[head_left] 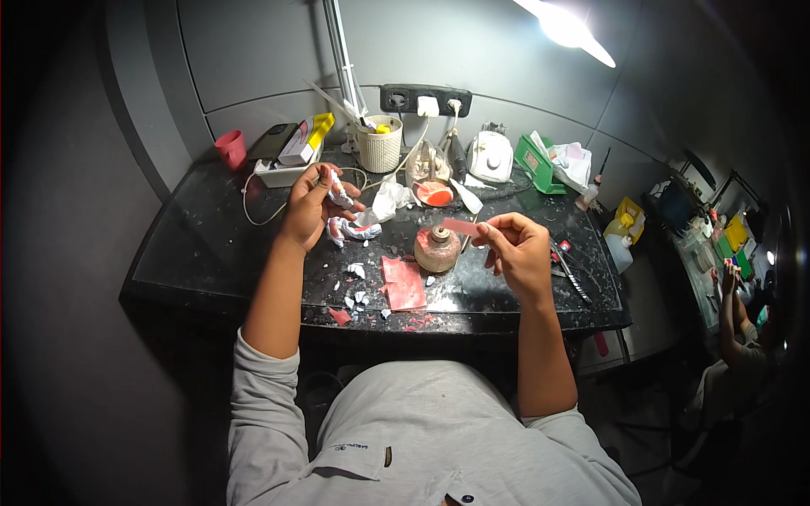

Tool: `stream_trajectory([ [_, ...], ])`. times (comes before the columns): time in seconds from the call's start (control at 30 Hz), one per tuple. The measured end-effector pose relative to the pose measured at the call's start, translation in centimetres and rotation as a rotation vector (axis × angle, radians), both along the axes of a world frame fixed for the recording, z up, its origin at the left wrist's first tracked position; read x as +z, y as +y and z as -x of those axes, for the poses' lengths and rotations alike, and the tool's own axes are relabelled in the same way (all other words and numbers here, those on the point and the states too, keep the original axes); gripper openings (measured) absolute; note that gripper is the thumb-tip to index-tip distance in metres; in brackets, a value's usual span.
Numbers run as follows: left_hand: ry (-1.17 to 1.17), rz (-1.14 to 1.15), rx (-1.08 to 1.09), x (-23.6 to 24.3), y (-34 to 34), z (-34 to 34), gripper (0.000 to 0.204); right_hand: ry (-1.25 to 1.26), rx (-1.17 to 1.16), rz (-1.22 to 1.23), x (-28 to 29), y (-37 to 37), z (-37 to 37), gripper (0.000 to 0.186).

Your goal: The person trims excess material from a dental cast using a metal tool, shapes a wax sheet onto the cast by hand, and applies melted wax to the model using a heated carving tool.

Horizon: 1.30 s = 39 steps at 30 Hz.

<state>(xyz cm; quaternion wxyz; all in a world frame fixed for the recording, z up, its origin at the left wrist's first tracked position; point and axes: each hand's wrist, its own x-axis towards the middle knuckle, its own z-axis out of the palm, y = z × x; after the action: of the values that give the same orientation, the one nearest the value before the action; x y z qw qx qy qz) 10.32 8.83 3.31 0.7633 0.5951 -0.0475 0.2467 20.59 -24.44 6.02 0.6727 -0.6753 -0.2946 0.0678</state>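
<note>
Two bare forearms reach up from a grey shirt over the dark speckled tabletop [211, 244]. Nearest the body lie a small pink scrap [340, 316] and white plaster chips [358, 297], with a flat pink wax sheet [404, 284] just beside them. The right hand [516, 251] has its fingers [494, 236] pinched shut on a small pink wax strip [461, 226], which sits above and slightly right of a round glass spirit burner [437, 247] standing on the tabletop (whether a flame burns cannot be told). Dark hand tools [569, 268] lie right of that hand. The left hand [310, 205] is raised a little farther off, its fingers closed around a white plaster dental cast [340, 192]; a second cast with pink wax [354, 228] lies just below it on the tabletop, next to crumpled white paper [390, 199]. Behind these stand a dish of red wax [435, 194], a white woven cup of tools [380, 145], a white round device [491, 156], a green box [533, 162] and a red cup [230, 148]. At the far right another person's arm [731, 316] works at a separate bench.
</note>
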Motion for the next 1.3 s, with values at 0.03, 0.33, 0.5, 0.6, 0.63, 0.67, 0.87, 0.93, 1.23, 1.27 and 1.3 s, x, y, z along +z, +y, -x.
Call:
stream_trajectory([
  [0.03,0.001,0.000,0.001,0.0,0.0,0.0,0.037,0.001,0.001,0.000,0.1,0.1,-0.1,0.017],
  [0.33,0.022,-0.018,0.014,0.1,-0.2,0.0,0.038,0.259,0.108,-0.038,-0.5,2.0,-1.2,0.022],
  [0.5,0.010,0.004,0.008,0.1,-0.2,0.1,0.040,0.289,0.132,-0.062,-0.1,3.3,-0.5,0.020],
  [0.6,0.026,0.010,0.020,0.1,-0.4,0.2,0.040,0.295,0.113,-0.055,-0.1,3.2,-0.4,0.020],
  [0.63,0.025,0.011,0.019,0.2,-0.5,0.2,0.040,0.295,0.109,-0.057,-0.2,3.1,-0.5,0.021],
  [0.67,0.015,0.004,0.004,0.3,-0.5,0.1,0.041,0.294,0.109,-0.056,-0.4,2.8,-0.8,0.021],
  [0.87,-0.015,-0.003,-0.033,0.4,-0.3,0.2,0.044,0.278,0.082,-0.056,-0.8,1.2,-1.3,0.025],
  [0.93,0.005,0.004,-0.030,0.3,-0.3,0.2,0.045,0.270,0.074,-0.054,-0.8,0.8,-1.3,0.025],
  [1.23,0.027,0.067,-0.127,0.6,-0.7,0.2,0.046,0.288,0.113,-0.082,-1.0,1.5,-1.2,0.023],
  [1.27,0.014,0.055,-0.131,0.6,-0.8,0.1,0.045,0.293,0.125,-0.086,-0.9,1.7,-1.0,0.022],
  [1.3,0.001,0.044,-0.134,0.7,-0.9,0.2,0.046,0.295,0.125,-0.088,-0.8,1.9,-0.9,0.022],
])
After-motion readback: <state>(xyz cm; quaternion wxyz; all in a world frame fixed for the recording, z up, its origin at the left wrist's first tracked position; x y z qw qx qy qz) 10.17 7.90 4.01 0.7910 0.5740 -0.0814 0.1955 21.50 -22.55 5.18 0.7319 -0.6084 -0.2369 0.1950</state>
